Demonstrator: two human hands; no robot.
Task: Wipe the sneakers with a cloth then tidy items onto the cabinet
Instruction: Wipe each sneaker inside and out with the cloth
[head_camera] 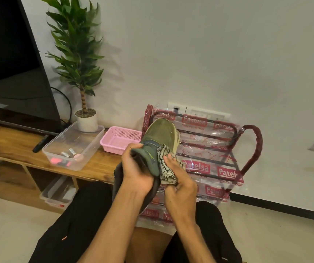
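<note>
Two hands (139,173) (179,186), one sneaker (160,133), one cloth (168,171)

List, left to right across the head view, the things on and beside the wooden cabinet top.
remote → clear tub → pink basket → plastic-wrapped rack. The potted plant stands behind the tub and overlaps it, so it is left out.
</note>
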